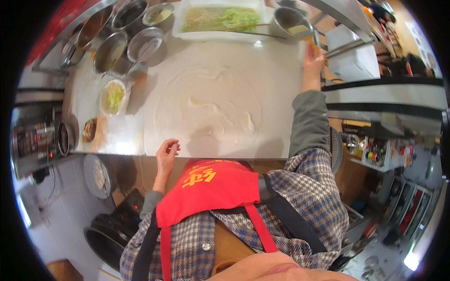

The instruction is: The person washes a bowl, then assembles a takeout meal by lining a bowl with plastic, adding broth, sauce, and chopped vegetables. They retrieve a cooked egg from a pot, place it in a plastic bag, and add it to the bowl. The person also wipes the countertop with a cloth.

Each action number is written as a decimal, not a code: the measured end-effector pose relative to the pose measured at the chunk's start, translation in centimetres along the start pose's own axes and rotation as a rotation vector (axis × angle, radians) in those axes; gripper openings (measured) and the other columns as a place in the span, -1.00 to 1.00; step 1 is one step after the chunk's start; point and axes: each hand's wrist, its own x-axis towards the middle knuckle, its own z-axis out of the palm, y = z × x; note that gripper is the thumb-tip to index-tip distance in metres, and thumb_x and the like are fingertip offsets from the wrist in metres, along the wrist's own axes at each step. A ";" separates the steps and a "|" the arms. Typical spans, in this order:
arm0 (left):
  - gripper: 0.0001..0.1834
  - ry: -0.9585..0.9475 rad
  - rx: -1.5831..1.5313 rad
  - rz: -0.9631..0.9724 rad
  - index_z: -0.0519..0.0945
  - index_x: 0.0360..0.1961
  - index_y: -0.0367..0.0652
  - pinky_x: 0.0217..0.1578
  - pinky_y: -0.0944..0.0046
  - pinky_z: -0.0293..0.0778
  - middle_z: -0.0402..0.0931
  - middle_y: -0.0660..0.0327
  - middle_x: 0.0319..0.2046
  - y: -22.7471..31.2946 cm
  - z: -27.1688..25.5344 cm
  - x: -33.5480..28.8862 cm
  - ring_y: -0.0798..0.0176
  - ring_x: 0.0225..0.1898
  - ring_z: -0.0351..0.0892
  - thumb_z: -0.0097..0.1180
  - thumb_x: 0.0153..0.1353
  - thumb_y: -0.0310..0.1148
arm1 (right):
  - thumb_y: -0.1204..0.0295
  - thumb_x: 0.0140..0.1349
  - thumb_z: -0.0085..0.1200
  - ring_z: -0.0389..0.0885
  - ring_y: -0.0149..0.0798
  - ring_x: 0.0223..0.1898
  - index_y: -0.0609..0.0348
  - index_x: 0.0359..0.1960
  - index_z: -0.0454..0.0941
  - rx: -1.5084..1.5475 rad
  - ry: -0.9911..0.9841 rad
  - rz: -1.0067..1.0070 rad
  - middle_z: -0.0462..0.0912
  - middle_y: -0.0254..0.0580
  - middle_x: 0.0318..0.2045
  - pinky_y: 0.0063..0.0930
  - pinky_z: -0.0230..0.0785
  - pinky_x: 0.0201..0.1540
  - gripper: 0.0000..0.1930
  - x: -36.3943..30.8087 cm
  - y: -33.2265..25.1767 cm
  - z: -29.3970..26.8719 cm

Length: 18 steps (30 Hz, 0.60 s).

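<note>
A broad, thin sheet of pale dough (187, 119) with raised folds lies spread on the white worktop (276, 140). At the front edge of the worktop, left of the apron, is my left hand (167, 152), loosely curled with a gap between thumb and fingers and nothing in it. My right arm stretches out to the far right corner. There my right hand (313, 61) is closed on something orange-brown and narrow (315, 43), too small and blurred to name. It is beside a metal pot (280, 29) that holds a pale block-like piece.
Along the back stands a white tray (177, 33) of shredded greens and sprouts, with long sticks across it. Several metal bowls (123, 46) crowd the back left. A white tub (126, 104) of shredded vegetable and a brown item (89, 130) sit at left. Metal rails (347, 23) frame the right corner.
</note>
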 end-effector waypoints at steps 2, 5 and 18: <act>-0.84 0.033 0.048 -0.064 0.62 -0.12 -0.21 -0.36 0.43 0.51 0.62 0.25 -0.33 0.2 -0.1 -0.5 0.42 -0.30 0.62 0.09 0.32 -0.46 | 0.46 0.38 -0.09 0.53 0.14 0.06 0.57 0.02 0.35 -0.048 -0.154 0.122 0.52 0.26 -0.04 -0.11 0.47 0.21 -0.66 3.7 1.5 0.7; -0.83 0.101 0.034 -0.077 0.62 -0.12 -0.21 -0.32 0.40 0.53 0.63 0.25 -0.34 -0.1 -1.6 -1.3 0.40 -0.30 0.63 0.10 0.32 -0.43 | 0.41 0.45 -0.18 0.51 0.03 0.12 0.41 0.22 0.29 -0.446 -0.223 0.340 0.47 0.20 0.11 -0.16 0.44 0.20 -0.60 1.4 0.0 -2.7; -0.41 0.161 -0.450 0.045 0.17 0.26 -0.29 -0.13 0.06 0.60 0.55 -0.11 -0.10 -3.1 -17.1 10.3 -0.02 -0.17 0.64 0.12 0.29 -0.39 | 0.35 0.07 0.21 0.46 0.17 0.07 0.15 0.22 0.39 -2.324 -0.154 -0.211 0.52 0.17 0.01 -0.08 0.31 0.14 -0.38 -32.5 -9.9 -21.2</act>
